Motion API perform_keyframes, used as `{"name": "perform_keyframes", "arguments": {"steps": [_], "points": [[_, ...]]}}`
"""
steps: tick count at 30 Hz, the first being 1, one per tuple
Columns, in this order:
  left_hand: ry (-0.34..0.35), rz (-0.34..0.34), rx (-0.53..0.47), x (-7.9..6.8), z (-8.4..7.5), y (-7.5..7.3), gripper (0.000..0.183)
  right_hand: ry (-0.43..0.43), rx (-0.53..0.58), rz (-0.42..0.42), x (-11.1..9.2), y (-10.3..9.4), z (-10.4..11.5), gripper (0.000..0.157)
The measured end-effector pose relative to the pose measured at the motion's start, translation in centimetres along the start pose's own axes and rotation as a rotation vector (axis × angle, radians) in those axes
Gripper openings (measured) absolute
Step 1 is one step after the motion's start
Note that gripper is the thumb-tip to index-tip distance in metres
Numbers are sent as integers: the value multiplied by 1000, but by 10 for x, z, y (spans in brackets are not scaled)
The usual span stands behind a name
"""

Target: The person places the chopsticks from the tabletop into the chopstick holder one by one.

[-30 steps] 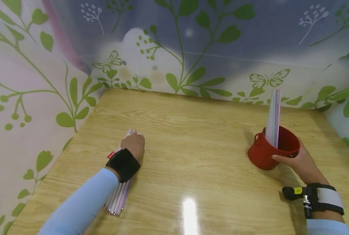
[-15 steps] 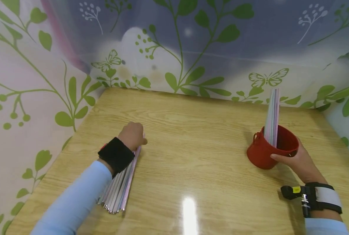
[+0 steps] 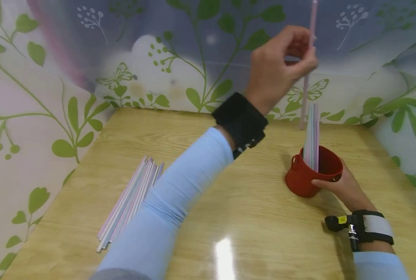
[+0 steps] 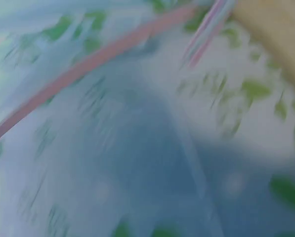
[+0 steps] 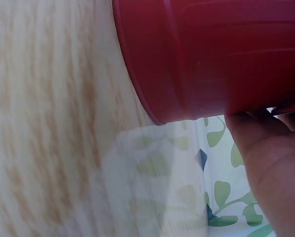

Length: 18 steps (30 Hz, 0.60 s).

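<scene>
Your left hand (image 3: 281, 64) pinches one pink stick (image 3: 305, 91) between thumb and fingers; your right hand (image 3: 348, 188) curls partway round the bucket (image 3: 300, 179), thumb in front, other fingers mostly hidden. Stick hangs slightly tilted, lower end left of the bundle (image 3: 312, 136) standing in the bucket; depth unclear. Pile (image 3: 127, 210) lies on the surface (image 3: 250, 221), partly behind your sleeve (image 3: 166, 206). Risks, as I judge: pinched above its middle, the stick could swing and knock the bundle or miss the rim. Tall sticks crowd one side, so a slack right hand could let the bucket tip.
</scene>
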State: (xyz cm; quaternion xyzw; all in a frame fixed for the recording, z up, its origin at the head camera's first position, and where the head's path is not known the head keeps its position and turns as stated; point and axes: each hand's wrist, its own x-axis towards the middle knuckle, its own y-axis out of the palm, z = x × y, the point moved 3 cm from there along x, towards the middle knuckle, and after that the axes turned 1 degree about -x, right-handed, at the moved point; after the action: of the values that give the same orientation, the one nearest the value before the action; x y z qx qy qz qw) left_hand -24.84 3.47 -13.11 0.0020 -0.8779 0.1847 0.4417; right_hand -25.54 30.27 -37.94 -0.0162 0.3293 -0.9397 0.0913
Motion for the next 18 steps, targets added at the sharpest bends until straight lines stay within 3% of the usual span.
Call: {"name": "perform_keyframes", "arguments": {"steps": [2, 5, 9, 13, 18], "points": [[9, 53, -11, -4, 13, 32, 20, 3, 9, 11, 3, 5, 3, 79], [4, 159, 40, -22, 39, 74, 20, 5, 23, 26, 7, 11, 7, 80], [-48, 264, 117, -55, 66, 109, 17, -8, -2, 32, 10, 14, 11, 80], [-135, 312, 149, -76, 82, 123, 16, -29, -13, 35, 11, 15, 12, 79], [-283, 418, 265, -76, 89, 117, 20, -49, 8, 14, 10, 12, 11, 76]]}}
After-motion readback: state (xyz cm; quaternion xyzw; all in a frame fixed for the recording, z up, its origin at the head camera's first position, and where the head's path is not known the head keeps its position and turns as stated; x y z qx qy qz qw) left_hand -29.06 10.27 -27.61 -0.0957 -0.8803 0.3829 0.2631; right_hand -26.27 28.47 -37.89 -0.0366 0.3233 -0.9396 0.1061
